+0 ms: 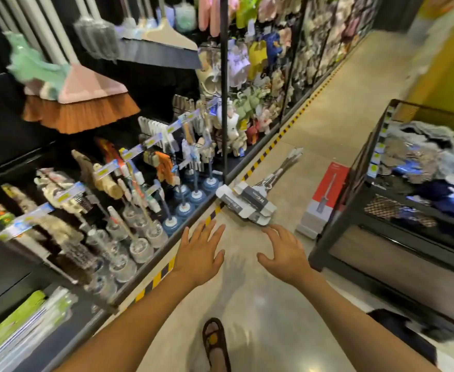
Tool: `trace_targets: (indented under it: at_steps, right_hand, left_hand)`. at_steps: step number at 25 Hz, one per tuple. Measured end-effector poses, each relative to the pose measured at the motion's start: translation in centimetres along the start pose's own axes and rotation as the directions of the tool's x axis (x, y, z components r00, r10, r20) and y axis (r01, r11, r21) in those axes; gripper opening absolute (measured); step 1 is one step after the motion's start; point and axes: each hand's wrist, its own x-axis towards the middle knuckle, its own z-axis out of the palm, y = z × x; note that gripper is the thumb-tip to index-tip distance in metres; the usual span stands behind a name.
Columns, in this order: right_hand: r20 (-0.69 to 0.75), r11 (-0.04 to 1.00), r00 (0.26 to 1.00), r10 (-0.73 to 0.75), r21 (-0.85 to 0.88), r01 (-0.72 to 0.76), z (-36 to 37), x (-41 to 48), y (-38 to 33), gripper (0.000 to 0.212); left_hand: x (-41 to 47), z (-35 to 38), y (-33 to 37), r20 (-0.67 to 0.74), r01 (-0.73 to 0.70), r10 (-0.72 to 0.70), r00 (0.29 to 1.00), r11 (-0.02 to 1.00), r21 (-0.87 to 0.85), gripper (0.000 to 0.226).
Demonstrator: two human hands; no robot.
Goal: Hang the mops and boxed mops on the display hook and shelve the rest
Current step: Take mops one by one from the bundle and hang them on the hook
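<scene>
A bundle of mops (250, 202) with grey-and-white card sleeves on their heads lies on the aisle floor by the shelf's striped edge, metal handles pointing away up the aisle. A red-and-grey boxed mop (321, 200) lies on the floor to their right, beside a black rack. My left hand (200, 253) and my right hand (284, 253) are both stretched out over the floor just short of the mops, fingers spread, holding nothing. Brooms and mops (83, 87) hang on the display at upper left.
Shelves on the left carry toilet brushes (142, 237), plungers (185, 202) and hanging brushes. A black wire rack (368, 200) with clothes stands on the right. A black upright post (224, 84) rises by the mops. My sandalled foot (215, 342) is on the floor below.
</scene>
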Motion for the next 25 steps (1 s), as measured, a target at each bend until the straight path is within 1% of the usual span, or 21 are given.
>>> trace_targets:
  at_steps: [2, 3, 7, 14, 18, 21, 22, 25]
  right_hand:
    - [-0.036, 0.999, 0.998, 0.048, 0.014, -0.047, -1.0, 2.4, 1.0, 0.08]
    - [-0.048, 0.998, 0.997, 0.062, -0.001, -0.062, -1.4, 3.9, 1.5, 0.079]
    - [-0.096, 0.987, 0.983, 0.154, -0.033, -0.158, -3.5, 10.7, 3.7, 0.074]
    - [-0.12, 0.955, 0.947, 0.297, 0.029, -0.296, -6.0, 20.6, 7.2, 0.07]
    - [-0.106, 0.944, 0.938, 0.331, 0.025, -0.33, -6.9, 25.7, 10.7, 0.073]
    - [-0.1, 0.943, 0.938, 0.331, 0.014, -0.332, -7.8, 30.7, 14.4, 0.075]
    - [-0.097, 0.943, 0.938, 0.332, 0.009, -0.333, -8.4, 32.7, 15.5, 0.074]
    - [-0.097, 0.945, 0.941, 0.325, 0.02, -0.325, -9.9, 38.7, 19.3, 0.07]
  left_hand:
    - [3.7, -0.1, -0.4, 0.015, -0.023, 0.023, 1.0, 1.0, -0.019, 0.072]
    - [5.8, -0.2, -0.6, 0.004, -0.049, 0.049, 0.999, 0.999, -0.004, 0.072]
    - [15.0, -0.9, -1.8, 0.013, -0.131, 0.131, 0.991, 0.991, -0.039, 0.07]
    - [28.5, -2.0, -1.8, 0.091, -0.218, 0.22, 0.971, 0.975, -0.034, 0.068]
    - [35.4, -0.6, -2.0, 0.109, -0.226, 0.229, 0.967, 0.973, -0.037, 0.068]
    - [41.5, 0.5, -1.7, 0.102, -0.22, 0.226, 0.969, 0.973, -0.062, 0.083]
    - [43.8, 0.5, -1.5, 0.097, -0.219, 0.224, 0.97, 0.974, -0.058, 0.083]
    - [51.1, 0.6, -0.5, 0.106, -0.198, 0.203, 0.973, 0.979, -0.057, 0.069]
